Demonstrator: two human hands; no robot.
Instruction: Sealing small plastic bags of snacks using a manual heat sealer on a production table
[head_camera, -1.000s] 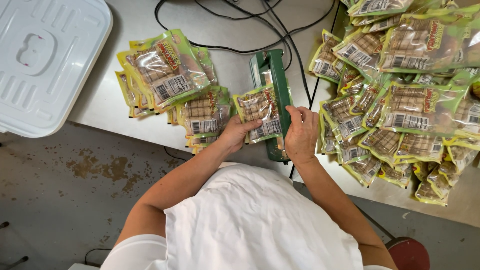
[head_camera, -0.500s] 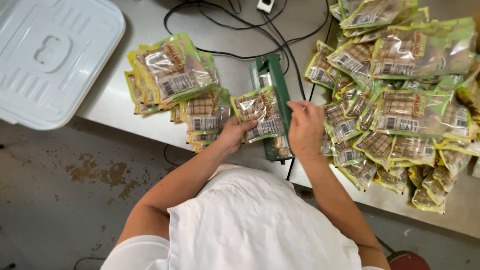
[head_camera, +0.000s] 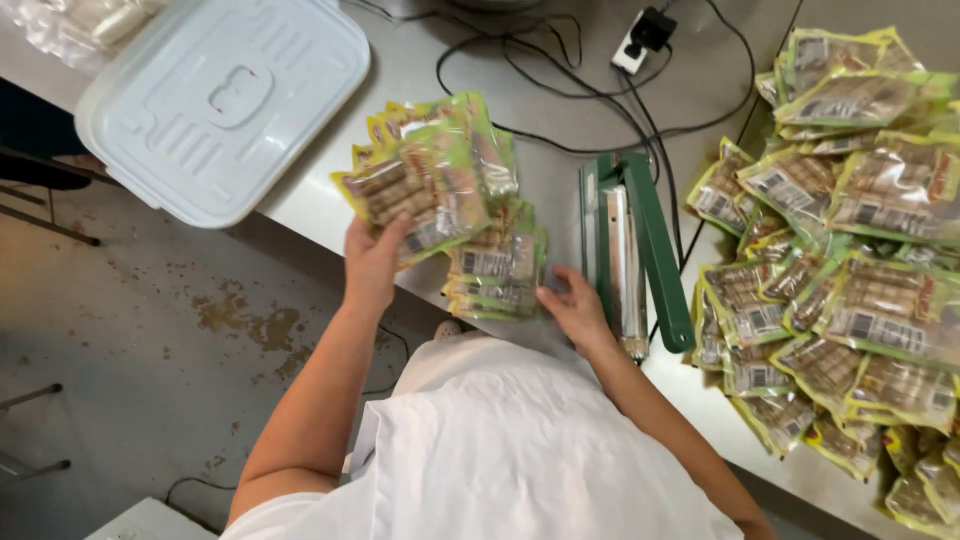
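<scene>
Head view: two hands at a stack of snack packets beside a green sealer.

Left hand (head_camera: 372, 262) grips one packet (head_camera: 415, 200) by its lower edge, fingers closed on it, over the left stack (head_camera: 495, 265). Right hand (head_camera: 575, 312) rests fingers spread, loosely open, against that stack's right edge, just beside the sealer (head_camera: 630, 250). A bigger pile (head_camera: 840, 270) lies right; a white lid (head_camera: 220, 100) lies left.

Even, fairly bright light falls from overhead, with no hard shadows; only a soft shadow lies on the floor (head_camera: 150, 330) under the table (head_camera: 560, 180) edge. The plastic packets (head_camera: 860, 200) on the right throw small patches of glare. The white lid (head_camera: 225, 100) is nearly washed out. Motion blur softens the left hand (head_camera: 372, 265) and its packet (head_camera: 420, 195). Straight edges bow slightly toward the corners.
</scene>
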